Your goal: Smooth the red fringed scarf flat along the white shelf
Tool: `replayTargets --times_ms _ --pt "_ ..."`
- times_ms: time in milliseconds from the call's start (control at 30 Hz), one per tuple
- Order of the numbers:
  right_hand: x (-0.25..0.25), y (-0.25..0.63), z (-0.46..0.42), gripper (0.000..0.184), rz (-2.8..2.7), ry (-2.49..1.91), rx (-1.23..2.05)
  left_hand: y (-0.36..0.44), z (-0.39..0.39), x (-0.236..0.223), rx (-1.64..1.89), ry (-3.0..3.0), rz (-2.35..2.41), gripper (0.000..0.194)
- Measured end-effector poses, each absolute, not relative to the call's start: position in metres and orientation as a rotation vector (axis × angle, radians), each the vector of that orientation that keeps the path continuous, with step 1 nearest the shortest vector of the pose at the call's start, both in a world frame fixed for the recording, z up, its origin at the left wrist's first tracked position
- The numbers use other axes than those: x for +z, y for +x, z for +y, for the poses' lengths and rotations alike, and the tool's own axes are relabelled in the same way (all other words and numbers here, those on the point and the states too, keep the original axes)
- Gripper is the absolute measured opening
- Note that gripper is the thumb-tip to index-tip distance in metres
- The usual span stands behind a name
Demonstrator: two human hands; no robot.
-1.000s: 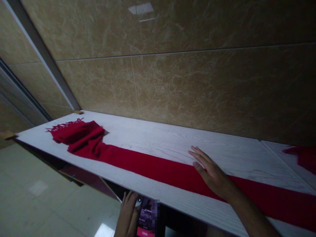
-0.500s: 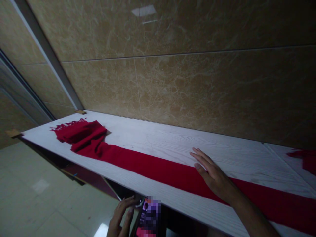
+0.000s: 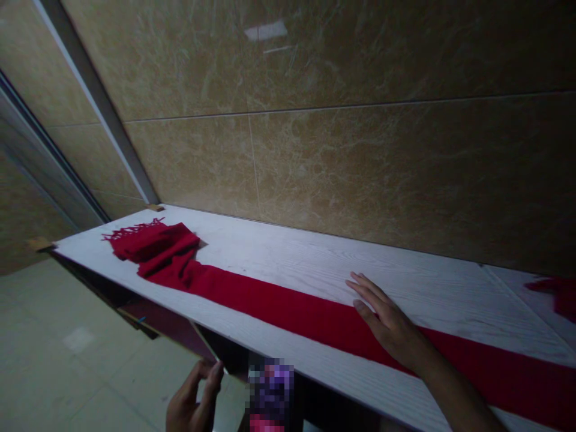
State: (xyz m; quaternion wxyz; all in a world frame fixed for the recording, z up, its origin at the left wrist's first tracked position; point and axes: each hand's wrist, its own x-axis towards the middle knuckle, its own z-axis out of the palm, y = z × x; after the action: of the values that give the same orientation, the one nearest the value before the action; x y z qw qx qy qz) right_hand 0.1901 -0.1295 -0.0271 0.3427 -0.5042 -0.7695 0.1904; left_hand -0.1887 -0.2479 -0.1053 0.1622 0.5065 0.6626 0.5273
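Observation:
A long red scarf point(image 3: 270, 305) lies along the white wood-grain tabletop point(image 3: 288, 249). Its left part is bunched in folds with a fringe at the end; the middle stretch lies fairly flat. My right hand point(image 3: 391, 327) is over the scarf, fingers stretched past its far edge, holding nothing. Whether the palm presses on the cloth I cannot tell. Below the table's front edge, my left hand point(image 3: 191, 399) has its thumb and forefinger tips brought together, with nothing seen between them. To its right is a phone point(image 3: 272, 393) with a lit, pixelated screen.
More red cloth point(image 3: 558, 294) lies at the far right, beyond a seam in the tabletop. Behind the table rises a brown marble-patterned wall point(image 3: 315, 162). Open shelf space point(image 3: 171, 327) is under the table, and a pale tiled floor point(image 3: 67, 354) shows at lower left.
My left hand has moved left, away from the phone, and its fingers have curled in toward the thumb. My right hand has stayed over the scarf. The view has shifted slightly.

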Motion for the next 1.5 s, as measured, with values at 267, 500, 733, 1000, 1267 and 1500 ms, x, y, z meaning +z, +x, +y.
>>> replayTargets --times_ms 267,500,733,1000,1267,1500 --pt "-0.025 0.191 -0.131 0.058 -1.987 -1.304 0.487 -0.181 -0.228 -0.062 1.972 1.05 1.729 0.065" --pt "-0.022 0.193 -0.13 0.057 -1.998 -1.284 0.405 -0.19 -0.2 -0.022 1.915 1.365 1.834 0.048" --pt "-0.024 0.194 -0.128 0.052 -2.031 -1.278 0.338 -0.191 -0.144 0.031 1.652 1.987 1.784 0.046" --pt "-0.029 0.199 -0.128 0.057 -2.094 -1.378 0.375 -0.216 -0.073 -0.002 0.351 2.223 2.118 0.06" --pt "-0.032 0.198 -0.129 0.057 -2.143 -1.465 0.352 -0.214 -0.08 0.001 0.079 2.222 2.14 0.061" --pt "-0.036 0.201 -0.13 0.057 -2.148 -1.503 0.321 -0.221 -0.077 -0.013 0.323 2.251 2.135 0.059"
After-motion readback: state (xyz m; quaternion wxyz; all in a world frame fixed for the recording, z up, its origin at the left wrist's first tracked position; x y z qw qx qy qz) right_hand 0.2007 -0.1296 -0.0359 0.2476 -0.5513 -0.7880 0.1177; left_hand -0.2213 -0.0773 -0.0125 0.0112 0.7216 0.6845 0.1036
